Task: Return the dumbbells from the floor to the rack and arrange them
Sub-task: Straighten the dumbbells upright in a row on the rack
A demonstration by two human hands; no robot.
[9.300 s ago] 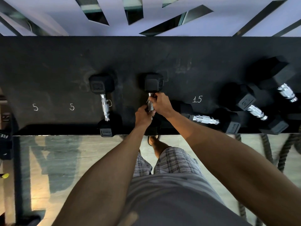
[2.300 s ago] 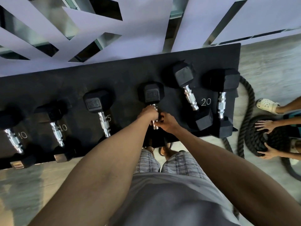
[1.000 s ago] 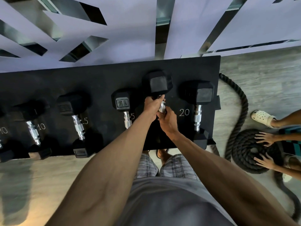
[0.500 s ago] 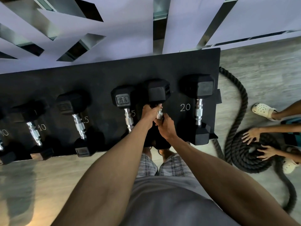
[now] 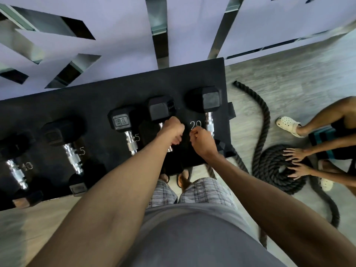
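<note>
A person looks down their own body: grey shirt [image 5: 192, 237] nearest, then checked shorts [image 5: 163, 193] and sandalled feet [image 5: 183, 180] at the near edge of a black rack [image 5: 96, 97]. Both bare arms reach forward over it.

The left hand [image 5: 170, 132] is wrapped around the chrome handle of a black hex dumbbell [image 5: 160, 109]. This dumbbell lies on the rack pointing near to far, second from the right end. The right hand [image 5: 202, 141] is just right of it and apart from it, fingers curled into a fist with nothing in it.

A chalked 20 [image 5: 195, 124] sits between this dumbbell and the rightmost dumbbell [image 5: 211, 99]. To the left lie a dumbbell marked 15 [image 5: 120, 121], a further dumbbell [image 5: 57, 132] and the leftmost dumbbell [image 5: 15, 149].

On the floor to the right, another person's hands [image 5: 296, 153] rest on a coiled thick rope [image 5: 273, 170]. A pale wall [image 5: 115, 26] stands behind the rack.
</note>
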